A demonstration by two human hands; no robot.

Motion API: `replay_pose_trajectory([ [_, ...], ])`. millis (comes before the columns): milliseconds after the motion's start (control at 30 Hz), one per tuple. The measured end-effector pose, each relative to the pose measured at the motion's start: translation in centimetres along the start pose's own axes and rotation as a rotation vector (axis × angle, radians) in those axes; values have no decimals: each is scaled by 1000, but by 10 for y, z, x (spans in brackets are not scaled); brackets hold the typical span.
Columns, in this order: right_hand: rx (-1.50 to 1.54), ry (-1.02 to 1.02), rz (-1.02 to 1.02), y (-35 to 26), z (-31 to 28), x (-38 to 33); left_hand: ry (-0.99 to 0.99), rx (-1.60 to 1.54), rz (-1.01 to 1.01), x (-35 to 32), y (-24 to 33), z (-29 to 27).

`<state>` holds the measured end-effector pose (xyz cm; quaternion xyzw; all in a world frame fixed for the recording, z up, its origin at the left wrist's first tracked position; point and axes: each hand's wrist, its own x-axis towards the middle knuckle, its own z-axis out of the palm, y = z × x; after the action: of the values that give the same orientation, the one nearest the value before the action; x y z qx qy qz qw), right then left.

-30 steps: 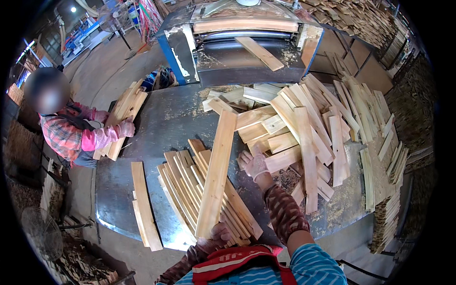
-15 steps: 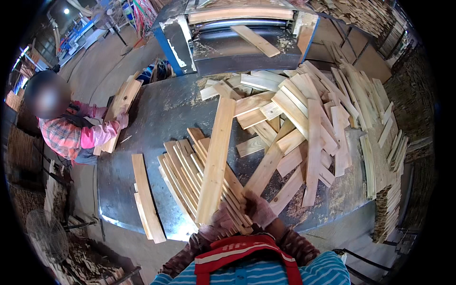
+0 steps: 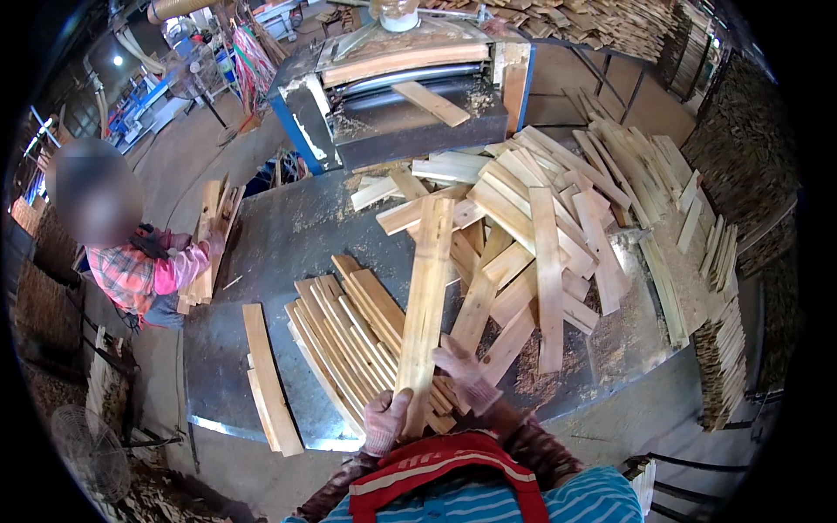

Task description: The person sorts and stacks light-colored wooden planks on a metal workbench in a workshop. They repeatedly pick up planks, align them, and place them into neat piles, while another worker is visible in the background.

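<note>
Left hand (image 3: pixel 386 424) has fingers clamped on a plank (image 3: pixel 426 288); right hand (image 3: pixel 468 375), fingers loosely open, touches its edge

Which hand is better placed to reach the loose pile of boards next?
Probably the right hand: it is at the right edge of the held board, nearer the loose pile, while the left hand grips that board's lower end.

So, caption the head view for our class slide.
Gloved left hand holding a long, flat, pale wooden board, gloved right hand beside it, over a dark metal table.
</note>
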<state>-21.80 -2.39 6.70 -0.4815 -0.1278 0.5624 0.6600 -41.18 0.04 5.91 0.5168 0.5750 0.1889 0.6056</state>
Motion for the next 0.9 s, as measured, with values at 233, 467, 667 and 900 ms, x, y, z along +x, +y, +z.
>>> replay_pose_trajectory([
  [233,291,-115,128,41,16,21,129,-73,120,-31,3,0],
  [467,296,-204,123,29,39,26,225,-110,198,-29,-8,-5],
  [667,274,-247,152,12,56,34,179,-141,77,-29,15,-15],
  [900,199,-234,182,12,64,61,163,-271,149,-6,16,-18],
])
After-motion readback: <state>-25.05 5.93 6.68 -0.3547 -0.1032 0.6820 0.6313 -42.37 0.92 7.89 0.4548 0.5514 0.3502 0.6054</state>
